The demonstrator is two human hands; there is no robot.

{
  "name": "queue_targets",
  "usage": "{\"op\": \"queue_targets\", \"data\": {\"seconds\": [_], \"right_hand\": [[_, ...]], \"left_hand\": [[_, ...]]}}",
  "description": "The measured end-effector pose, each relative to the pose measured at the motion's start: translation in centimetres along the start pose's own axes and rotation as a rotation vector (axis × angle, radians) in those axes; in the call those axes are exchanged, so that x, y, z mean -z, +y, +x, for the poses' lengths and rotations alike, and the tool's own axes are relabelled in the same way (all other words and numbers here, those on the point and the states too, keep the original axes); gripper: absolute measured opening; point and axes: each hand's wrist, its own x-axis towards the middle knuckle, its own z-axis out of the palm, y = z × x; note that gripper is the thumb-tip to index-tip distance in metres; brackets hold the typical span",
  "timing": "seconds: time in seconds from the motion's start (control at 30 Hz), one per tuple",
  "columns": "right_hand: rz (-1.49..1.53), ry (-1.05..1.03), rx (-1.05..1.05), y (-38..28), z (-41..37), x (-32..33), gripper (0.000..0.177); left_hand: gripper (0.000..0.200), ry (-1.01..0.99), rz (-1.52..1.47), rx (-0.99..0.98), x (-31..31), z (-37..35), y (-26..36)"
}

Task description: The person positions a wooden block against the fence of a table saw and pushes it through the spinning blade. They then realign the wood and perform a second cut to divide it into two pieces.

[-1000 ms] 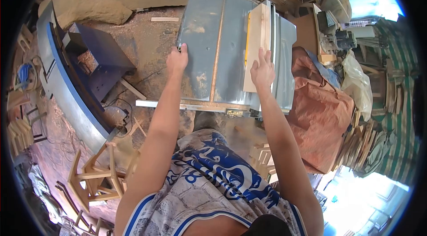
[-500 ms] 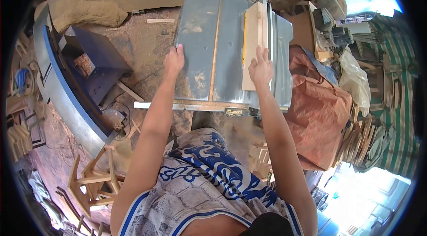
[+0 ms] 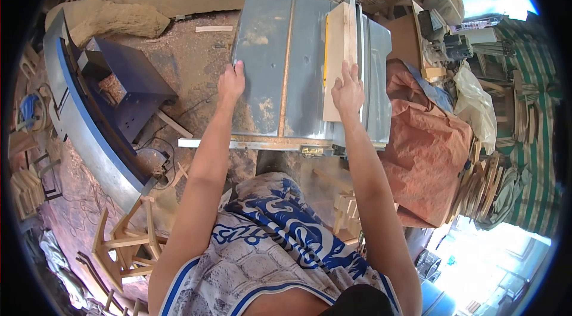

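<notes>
A grey metal saw table stands in front of me. A long pale wooden board lies flat on it, running away from me beside a metal fence on its right. My right hand presses flat on the near part of the board, fingers spread. My left hand grips the left edge of the table. A yellow strip runs along the board's left side.
A blue and grey machine stands to the left on a sawdust-covered floor. An orange tarp covers something at the right. Wooden stool frames stand near left; stacked wood parts lie at the right.
The board has slid a little farther away along the fence under my right hand. My left hand stays on the table's left edge.
</notes>
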Motion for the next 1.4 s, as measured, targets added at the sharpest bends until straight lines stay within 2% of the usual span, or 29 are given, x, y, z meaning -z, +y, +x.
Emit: {"op": "queue_targets", "data": {"seconds": [0.93,1.0,1.13,1.2,1.4], "right_hand": [[0.008,0.078,0.026,0.1,0.1,-0.2,0.063],[0.034,-0.067,-0.065,-0.2,0.4,0.5,0.064],[0.024,-0.079,-0.062,-0.2,0.5,0.4,0.064],[-0.025,0.076,0.027,0.0,0.4,-0.3,0.062],[-0.012,0.073,0.024,0.4,0.5,-0.8,0.062]], "left_hand": [[0.065,-0.004,0.048,0.024,0.6,-0.4,1.4],[0.065,0.0,0.053,0.021,0.6,-0.1,1.4],[0.065,0.005,0.04,0.005,0.5,-0.3,1.1],[0.064,0.0,0.045,0.003,0.5,-0.3,1.0],[0.064,-0.001,0.063,0.001,0.5,-0.3,1.2]]}}
